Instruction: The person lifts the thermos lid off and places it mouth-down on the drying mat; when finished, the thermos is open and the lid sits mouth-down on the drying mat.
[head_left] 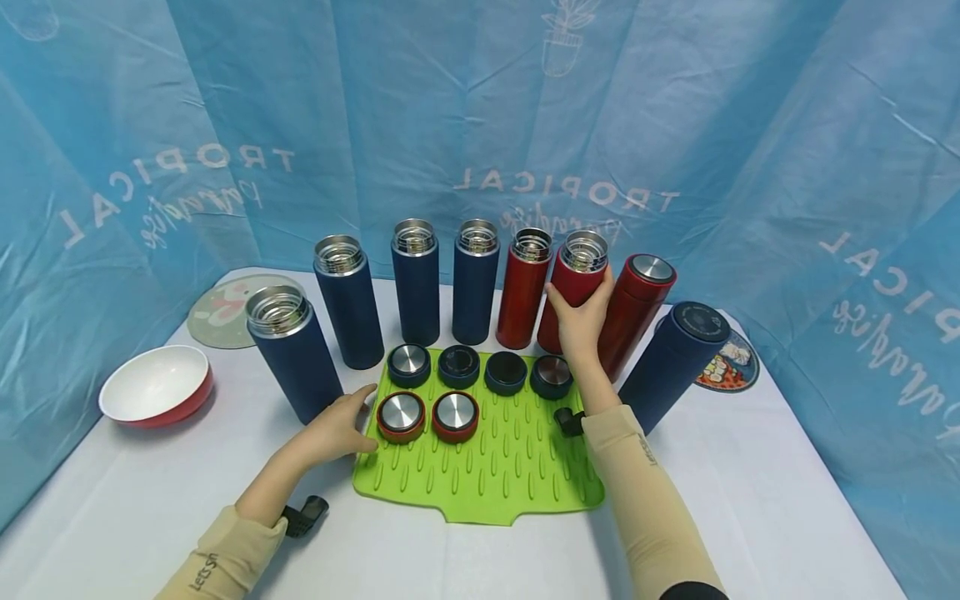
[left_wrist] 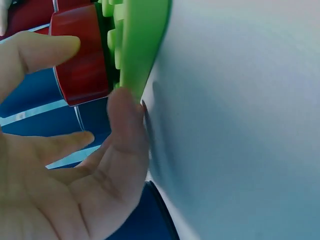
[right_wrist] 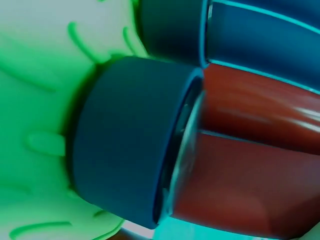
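Note:
My right hand [head_left: 583,323] grips an uncapped red thermos bottle [head_left: 573,283], thumb on one side and fingers on the other. The bottle stands upright in the row at the back. Beside the green mat's left edge, my left hand [head_left: 330,429] holds nothing, its fingers spread and loosely bent near a red lid [head_left: 401,425]. In the left wrist view the thumb and fingers are close to that lid [left_wrist: 82,60]; contact cannot be told. A second red lid [head_left: 455,417] and several navy lids [head_left: 551,375] sit on the green mat [head_left: 510,475].
Several uncapped navy bottles [head_left: 416,292] and another uncapped red bottle [head_left: 522,292] stand behind the mat. At right are a capped red bottle [head_left: 633,312] and a capped navy bottle [head_left: 675,358]. A bowl [head_left: 157,387] and round placemat [head_left: 225,308] lie left.

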